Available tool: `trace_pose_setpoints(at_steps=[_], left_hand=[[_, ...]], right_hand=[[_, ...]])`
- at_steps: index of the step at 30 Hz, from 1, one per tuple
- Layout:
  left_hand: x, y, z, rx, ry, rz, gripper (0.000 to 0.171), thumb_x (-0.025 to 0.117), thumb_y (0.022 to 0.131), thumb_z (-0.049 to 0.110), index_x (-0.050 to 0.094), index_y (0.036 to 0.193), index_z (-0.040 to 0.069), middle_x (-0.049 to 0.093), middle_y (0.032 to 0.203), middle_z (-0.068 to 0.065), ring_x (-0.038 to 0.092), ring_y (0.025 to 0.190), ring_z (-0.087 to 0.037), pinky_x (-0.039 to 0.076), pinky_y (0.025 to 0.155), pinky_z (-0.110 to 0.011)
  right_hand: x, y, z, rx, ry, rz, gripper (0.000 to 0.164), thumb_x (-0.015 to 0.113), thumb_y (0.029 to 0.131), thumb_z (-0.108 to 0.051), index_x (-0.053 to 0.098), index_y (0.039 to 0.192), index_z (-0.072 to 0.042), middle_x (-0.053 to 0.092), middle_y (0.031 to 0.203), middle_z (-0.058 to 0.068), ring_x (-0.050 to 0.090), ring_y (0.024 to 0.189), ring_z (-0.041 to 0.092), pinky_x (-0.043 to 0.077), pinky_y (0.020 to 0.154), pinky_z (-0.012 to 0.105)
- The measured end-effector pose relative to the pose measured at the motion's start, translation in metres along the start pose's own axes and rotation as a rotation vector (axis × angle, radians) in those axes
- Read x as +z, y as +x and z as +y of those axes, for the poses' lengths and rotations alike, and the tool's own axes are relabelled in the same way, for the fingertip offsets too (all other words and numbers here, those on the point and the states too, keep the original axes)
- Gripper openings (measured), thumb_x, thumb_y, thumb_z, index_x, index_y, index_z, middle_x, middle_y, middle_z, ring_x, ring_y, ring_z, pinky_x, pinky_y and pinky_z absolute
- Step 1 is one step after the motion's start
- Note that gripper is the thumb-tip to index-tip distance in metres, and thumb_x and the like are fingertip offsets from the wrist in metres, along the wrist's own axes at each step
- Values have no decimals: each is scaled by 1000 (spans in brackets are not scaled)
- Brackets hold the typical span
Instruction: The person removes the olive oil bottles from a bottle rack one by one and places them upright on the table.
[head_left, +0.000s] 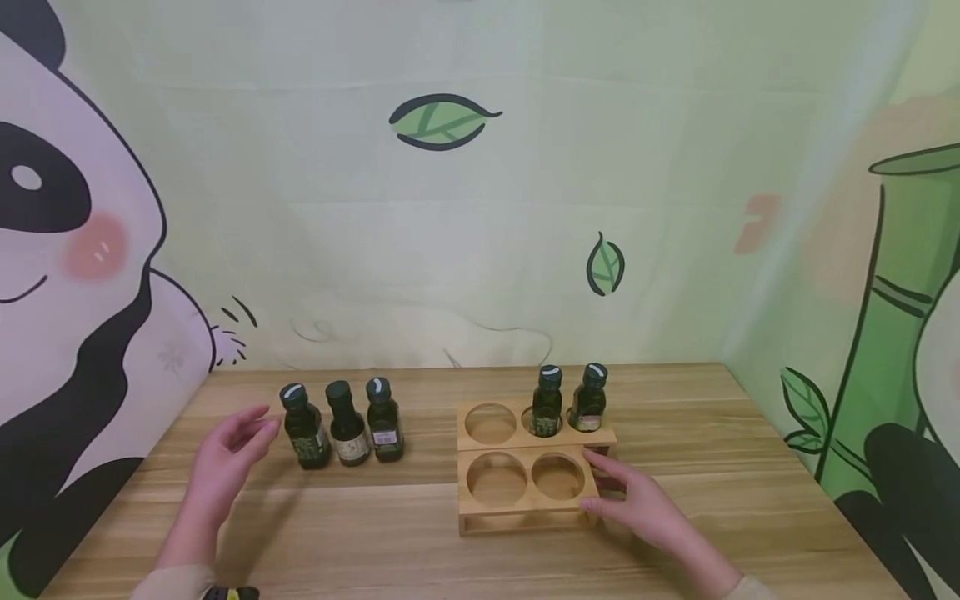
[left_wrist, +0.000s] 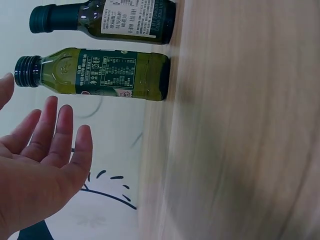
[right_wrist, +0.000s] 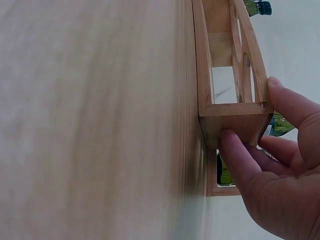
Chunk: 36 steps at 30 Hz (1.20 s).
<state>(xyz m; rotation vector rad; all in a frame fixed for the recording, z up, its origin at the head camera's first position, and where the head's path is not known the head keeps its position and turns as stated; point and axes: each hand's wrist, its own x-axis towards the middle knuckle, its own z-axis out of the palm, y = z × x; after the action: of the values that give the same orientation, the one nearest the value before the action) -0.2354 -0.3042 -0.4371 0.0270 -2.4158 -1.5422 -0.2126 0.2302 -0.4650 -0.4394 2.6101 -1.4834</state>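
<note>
My left hand [head_left: 236,450] is beside the leftmost olive oil bottle [head_left: 307,429], its fingers apart from the glass. In the left wrist view this green bottle [left_wrist: 107,75] has a dark cap and a printed label. Two more dark bottles, a middle one [head_left: 349,429] and a right one [head_left: 386,423], stand upright alongside it. My right hand [head_left: 637,504] holds the right side of a two-tier wooden rack [head_left: 480,508]. Over in the right wrist view, the thumb lies on the rack's [right_wrist: 235,122] top edge and the fingers against its end panel.
Two capped bottles, one in the middle [head_left: 547,404] and one at the right [head_left: 589,400], sit in the rack's back tier. Its back left hole [head_left: 490,423] and two front holes hold nothing. A printed cloth backdrop [head_left: 337,208] rises behind the wooden table [head_left: 360,533].
</note>
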Motion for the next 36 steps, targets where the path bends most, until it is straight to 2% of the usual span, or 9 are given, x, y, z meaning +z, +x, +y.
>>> trace_pose_setpoints(at_steps=[8, 16, 19, 22, 28, 30, 36], left_hand=[[-1, -9, 4, 2, 13, -16, 58, 60, 100, 30, 44, 140, -8, 59, 124, -26, 55, 91, 12, 50, 78, -12], [7, -18, 7, 51, -69, -29, 51, 64, 99, 21, 47, 137, -9, 66, 106, 9, 61, 92, 6, 52, 79, -16], [11, -21, 10, 57, -93, -39, 50, 64, 98, 19, 48, 136, -9, 65, 104, 15, 61, 93, 6, 53, 79, -17], [17, -23, 13, 64, -113, -54, 48, 64, 98, 16, 48, 135, -10, 67, 105, 11, 61, 94, 6, 52, 80, -17], [30, -28, 19, 93, -96, -89, 46, 65, 97, 15, 50, 134, -8, 67, 117, -18, 62, 99, 3, 49, 83, -13], [34, -29, 21, 97, -91, -99, 46, 65, 97, 15, 51, 134, -8, 64, 119, -24, 62, 100, 2, 48, 84, -12], [46, -33, 29, 75, -91, -139, 46, 66, 97, 18, 52, 134, -5, 64, 121, -23, 62, 99, 2, 48, 85, -14]], right_hand=[[1, 0, 1, -24, -5, 4, 75, 79, 86, -25, 43, 146, 3, 47, 142, 29, 56, 119, 42, 52, 93, 43], [1, 1, 3, -22, -23, 6, 75, 79, 86, -27, 44, 146, 2, 47, 143, 28, 57, 119, 41, 51, 93, 45], [1, 1, 3, -23, -30, 7, 75, 79, 86, -27, 44, 146, 3, 48, 142, 28, 57, 119, 41, 51, 94, 45], [1, 1, 4, -30, -38, 8, 76, 79, 86, -27, 44, 146, 3, 48, 142, 28, 57, 118, 40, 51, 93, 45], [1, 1, 3, -34, -38, 10, 76, 78, 86, -28, 44, 146, 3, 48, 142, 28, 58, 118, 40, 51, 94, 43], [1, 0, 3, -30, -34, 10, 76, 78, 86, -28, 44, 146, 2, 48, 142, 28, 58, 118, 40, 51, 94, 44], [1, 0, 2, -25, -26, 11, 75, 78, 86, -27, 43, 146, 2, 47, 143, 28, 57, 119, 40, 51, 94, 45]])
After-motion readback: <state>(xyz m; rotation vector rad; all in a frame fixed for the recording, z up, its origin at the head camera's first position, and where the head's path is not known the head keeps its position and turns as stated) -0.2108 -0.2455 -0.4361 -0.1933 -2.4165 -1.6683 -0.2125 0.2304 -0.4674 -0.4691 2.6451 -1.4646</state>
